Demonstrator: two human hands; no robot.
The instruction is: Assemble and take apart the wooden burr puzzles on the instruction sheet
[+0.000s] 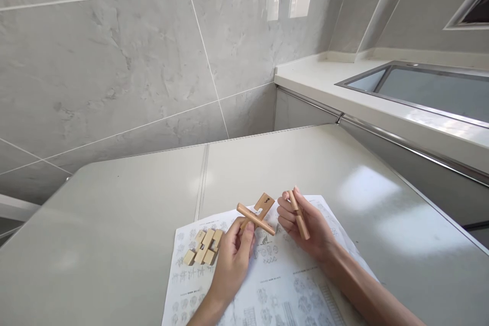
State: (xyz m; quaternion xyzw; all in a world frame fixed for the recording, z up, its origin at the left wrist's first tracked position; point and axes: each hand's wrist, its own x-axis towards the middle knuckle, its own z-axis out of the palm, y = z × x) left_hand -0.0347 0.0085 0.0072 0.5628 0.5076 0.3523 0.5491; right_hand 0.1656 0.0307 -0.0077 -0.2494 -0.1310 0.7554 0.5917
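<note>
Between the thumb and fingers of my left hand [236, 249] are two crossed wooden puzzle pieces. One is a slim rounded stick [255, 219]; the other is a wider notched piece [265, 206] with a dark "3"-like mark at its end. My right hand [307, 219] is closed around another notched wooden stick [298, 215], held upright and tilted, apart from the left hand's pieces. Beneath both hands lies a printed instruction sheet [275, 285] with small diagrams. Left of my left hand, a pale interlocked wooden puzzle [206, 245] rests on the sheet.
The sheet lies on a glossy light table [126, 204] with a seam [202, 178] across it. Behind stands a grey tiled wall [153, 61]. To the right is a white counter [317, 75] with a metal-framed sink [420, 84], bordering the table.
</note>
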